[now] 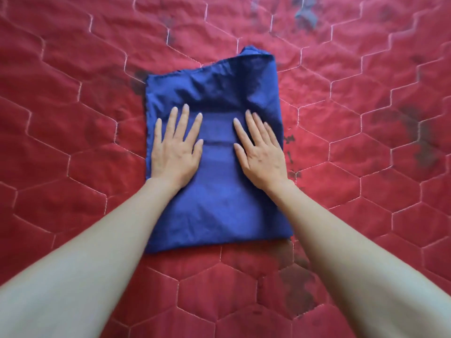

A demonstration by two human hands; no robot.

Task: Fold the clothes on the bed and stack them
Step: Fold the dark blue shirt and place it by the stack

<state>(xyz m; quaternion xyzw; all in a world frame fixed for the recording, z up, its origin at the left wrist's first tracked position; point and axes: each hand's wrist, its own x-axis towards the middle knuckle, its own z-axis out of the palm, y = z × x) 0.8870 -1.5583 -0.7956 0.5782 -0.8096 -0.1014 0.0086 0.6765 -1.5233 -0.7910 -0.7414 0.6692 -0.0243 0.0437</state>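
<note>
Blue cloth (214, 152) lies folded in a rough rectangle in the middle of the red quilted bed (73, 118). I see my left hand (174, 152) and right hand (260, 152) pressing flat on it, fingers straight, holding nothing. It looks soft, thin and light; I'd lift it by its near edge

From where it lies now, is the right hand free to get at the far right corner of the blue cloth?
Probably yes: the right hand rests flat on the blue cloth, and nothing lies between it and that corner.
</note>
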